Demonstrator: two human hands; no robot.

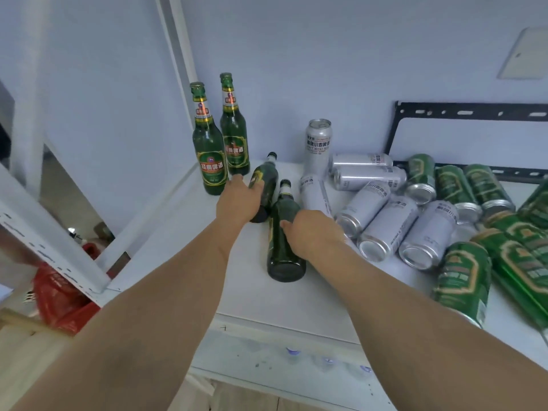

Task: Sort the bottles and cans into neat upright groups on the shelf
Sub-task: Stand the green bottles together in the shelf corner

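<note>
Left hand: the left hand is on the far lying bottle, fingers curled over its body near the label; how tightly they close, I cannot tell.
Right hand: the right hand wraps the near lying bottle at mid-body, thumb showing on the glass, the other fingers hidden behind it.
Where the bottles are: both lie on their sides on the white shelf, necks pointing to the back wall, close side by side.
Handling: green glass, so likely hefty, rigid, smooth and breakable; round bodies will roll if let go lying down. I'd say the wide body is the safest place to hold, not the thin neck.
Target group: two standing bottles are upright at the back left, just beyond the left hand.
In the way: a clumsy lift could knock those uprights over.
To the right: one upright silver can, then a heap of lying silver cans touching the right wrist side, and lying green cans further right.
</note>
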